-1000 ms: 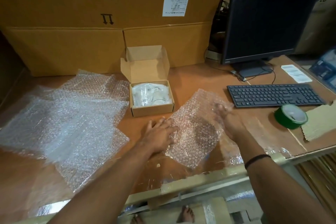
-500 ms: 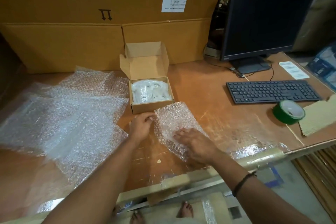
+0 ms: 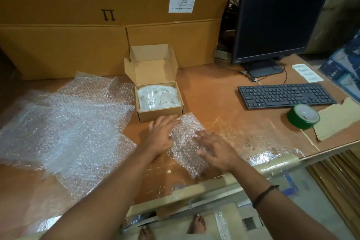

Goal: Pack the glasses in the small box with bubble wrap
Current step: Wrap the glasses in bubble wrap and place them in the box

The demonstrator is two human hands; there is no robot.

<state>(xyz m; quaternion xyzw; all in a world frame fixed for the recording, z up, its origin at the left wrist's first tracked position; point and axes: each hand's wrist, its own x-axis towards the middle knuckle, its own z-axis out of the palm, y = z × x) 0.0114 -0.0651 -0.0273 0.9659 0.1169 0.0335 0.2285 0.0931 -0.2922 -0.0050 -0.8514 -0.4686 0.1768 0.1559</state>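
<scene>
Wooden table [image 3: 214,87] holds box [image 3: 160,115], bubble wrap [image 3: 78,122], keyboard [image 3: 286,95], tape [image 3: 303,116]

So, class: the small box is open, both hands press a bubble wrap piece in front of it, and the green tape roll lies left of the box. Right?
No: the head view shows the green tape roll right of the small box, beside the keyboard. The rest holds.

The bubble wrap [image 3: 187,125] is clear, bumpy, shiny plastic. My small box [image 3: 159,115] is matt brown cardboard. My bench [image 3: 214,91] is scratched wood; the tape roll [image 3: 297,122] is glossy green.
</scene>
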